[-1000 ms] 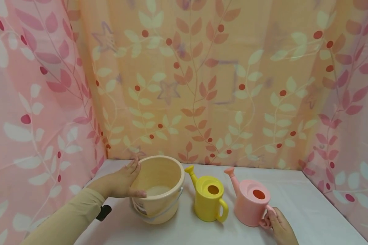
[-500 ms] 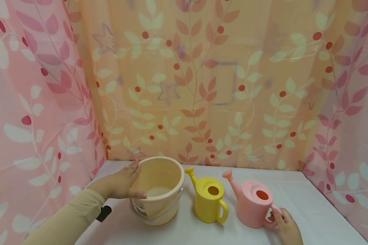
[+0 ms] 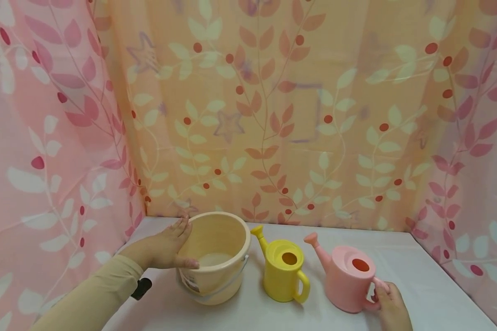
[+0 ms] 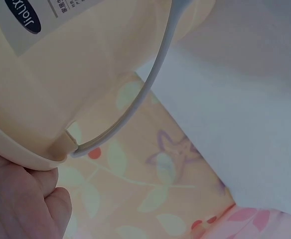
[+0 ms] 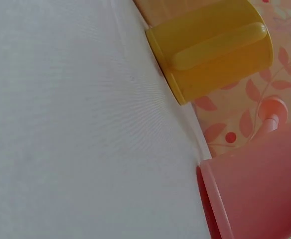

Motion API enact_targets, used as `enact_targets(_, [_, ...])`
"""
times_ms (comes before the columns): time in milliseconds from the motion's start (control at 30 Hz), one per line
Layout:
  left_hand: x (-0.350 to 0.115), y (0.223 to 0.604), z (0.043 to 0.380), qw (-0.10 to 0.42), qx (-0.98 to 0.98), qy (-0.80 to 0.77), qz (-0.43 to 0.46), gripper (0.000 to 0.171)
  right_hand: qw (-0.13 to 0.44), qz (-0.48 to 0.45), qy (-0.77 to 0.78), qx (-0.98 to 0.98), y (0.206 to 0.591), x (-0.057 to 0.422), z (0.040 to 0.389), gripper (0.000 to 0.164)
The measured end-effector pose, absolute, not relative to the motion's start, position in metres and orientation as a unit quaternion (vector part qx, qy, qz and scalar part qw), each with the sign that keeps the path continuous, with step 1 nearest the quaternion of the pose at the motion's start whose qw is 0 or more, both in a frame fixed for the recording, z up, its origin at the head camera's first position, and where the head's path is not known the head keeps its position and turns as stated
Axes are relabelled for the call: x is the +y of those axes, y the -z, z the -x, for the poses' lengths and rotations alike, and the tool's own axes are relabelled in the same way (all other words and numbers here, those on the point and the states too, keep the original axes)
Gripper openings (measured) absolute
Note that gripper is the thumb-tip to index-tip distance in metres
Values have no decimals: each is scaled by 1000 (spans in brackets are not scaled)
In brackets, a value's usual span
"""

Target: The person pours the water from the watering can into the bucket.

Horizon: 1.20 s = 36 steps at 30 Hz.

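My left hand (image 3: 162,248) rests against the left side of a cream plastic bucket (image 3: 217,287), thumb on the front of its rim and the other fingers extended toward the back. The bucket's grey bail handle (image 4: 153,74) hangs down its outside in the left wrist view. A pink watering can (image 3: 344,286) stands upright or nearly so at the right, spout toward the left. My right hand (image 3: 393,307) grips its loop handle from the right. Between bucket and pink can stands a yellow watering can (image 3: 278,278), its handle (image 5: 220,47) facing the right wrist camera.
All of this is on a table with a white cloth (image 3: 314,317). Leaf-patterned curtains enclose the back (image 3: 248,184) and both sides. A small black object (image 3: 141,288) shows under the left wrist.
The pink watering can has moved to the right, away from the yellow one, along with my right hand. My left hand, the bucket and the yellow can have stayed in place.
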State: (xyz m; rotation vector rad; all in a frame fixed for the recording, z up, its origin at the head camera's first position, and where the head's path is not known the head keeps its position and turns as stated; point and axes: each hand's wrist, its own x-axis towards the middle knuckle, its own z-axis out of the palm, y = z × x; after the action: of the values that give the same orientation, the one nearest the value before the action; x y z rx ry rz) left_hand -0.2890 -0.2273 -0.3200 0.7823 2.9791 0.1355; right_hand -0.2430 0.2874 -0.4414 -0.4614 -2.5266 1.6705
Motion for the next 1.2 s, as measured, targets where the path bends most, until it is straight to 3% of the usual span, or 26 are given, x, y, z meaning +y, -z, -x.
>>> enact_targets(167, [-228,323,290,28,967,-37,-250,115,59,155,-573,-803,440,291,244,54])
enact_targets(467, [-226,317,289,29,966,-41,-252,116,94,180,-588,-783,432,284,249,62])
enact_targets(633, [-225,315,286,32,966,-51,-251,116,100,181,-627,-751,417,277,252,53])
enact_targets(867, [-224,314,285,31,966,-58,-251,116,153,126,-670,-716,397,263,256,36])
enact_targets(1200, [-225,312,284,42,966,-50,-250,113,191,44,-686,-700,362,240,263,35])
